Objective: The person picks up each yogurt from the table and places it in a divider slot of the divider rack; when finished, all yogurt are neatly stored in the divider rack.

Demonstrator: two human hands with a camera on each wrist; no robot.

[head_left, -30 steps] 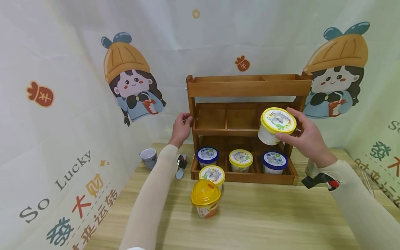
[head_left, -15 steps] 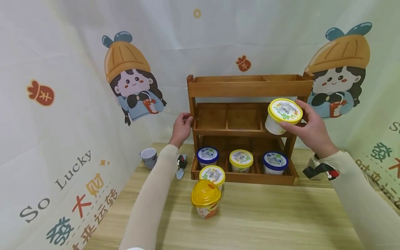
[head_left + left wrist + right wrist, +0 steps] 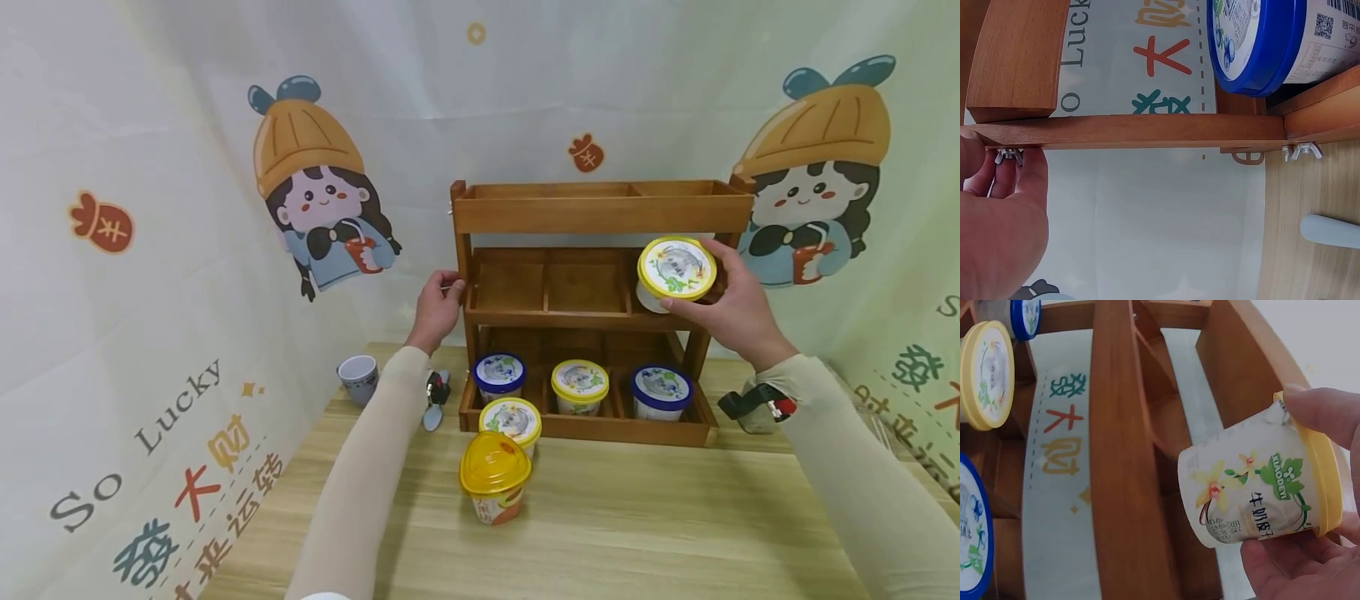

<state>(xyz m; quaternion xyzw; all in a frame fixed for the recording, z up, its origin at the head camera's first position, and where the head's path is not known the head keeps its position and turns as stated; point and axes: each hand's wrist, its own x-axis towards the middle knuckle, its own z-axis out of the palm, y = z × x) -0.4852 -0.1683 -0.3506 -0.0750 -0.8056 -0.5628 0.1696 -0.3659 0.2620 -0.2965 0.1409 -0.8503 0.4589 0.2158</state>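
Observation:
A three-tier wooden rack stands at the back of the table. My right hand grips a yellow-lidded tub, tilted, at the right compartment of the middle shelf; its base is just inside the shelf. My left hand holds the rack's left post, fingers by a wing nut. On the bottom shelf sit a blue-lidded tub, a yellow-lidded tub and another blue-lidded tub.
In front of the rack stand one more yellow-lidded tub and an orange domed cup. A small mug and a spoon lie at the left. A clear container sits right of the rack. Printed cloth walls surround the wooden table.
My right hand carried the yellow-lidded tub up and back, from in front of the rack to the right compartment of the middle shelf. My left hand stayed on the post.

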